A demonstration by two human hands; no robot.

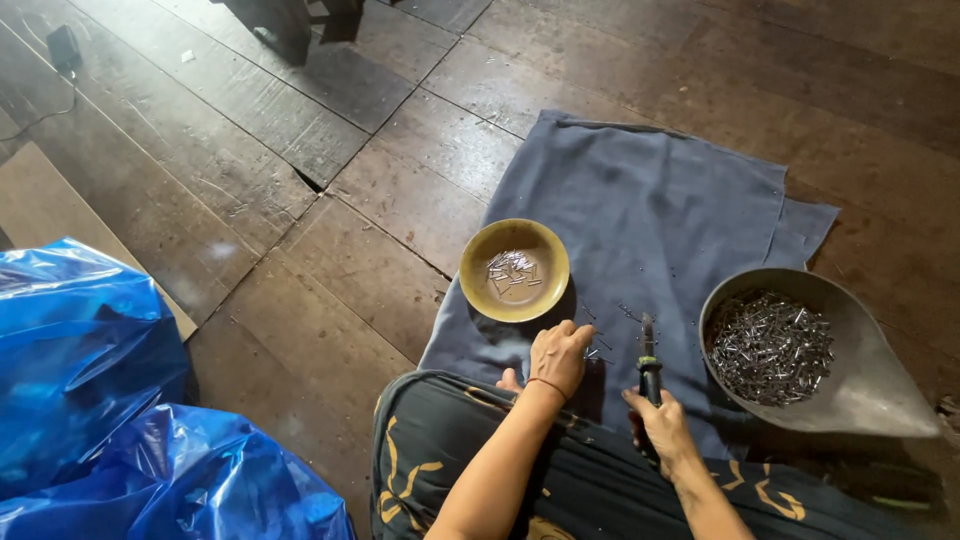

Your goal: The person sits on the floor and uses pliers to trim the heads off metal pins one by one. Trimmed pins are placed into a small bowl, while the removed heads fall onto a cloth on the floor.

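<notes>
Where the dark wooden floor point(330, 270) fills the view, two blue plastic bags point(90, 400) occupy the near left corner, and a grey cloth point(650, 210) lies spread ahead of the person's lap. On the right edge of the cloth sits a grey metal pan point(870, 385) heaped with small shiny metal pieces point(768, 345). On the left edge sits a round yellow bowl point(514, 270) holding only a few of the same pieces. The left hand point(560, 355) rests fingers-down on the cloth just below the bowl, curled over a few loose pieces point(598, 348); whether it pinches one cannot be told. The right hand point(662, 425) is closed around the dark handle of a small knife point(648, 355), blade pointing away toward the space between bowl and pan. The two hands work near each other, not touching. Judged by appearance, each piece is light, stiff and smooth, likely to slip or roll, so it is best pinched across its middle between thumb and fingertip. The knife is rigid and sharp; it is held by the handle only.
</notes>
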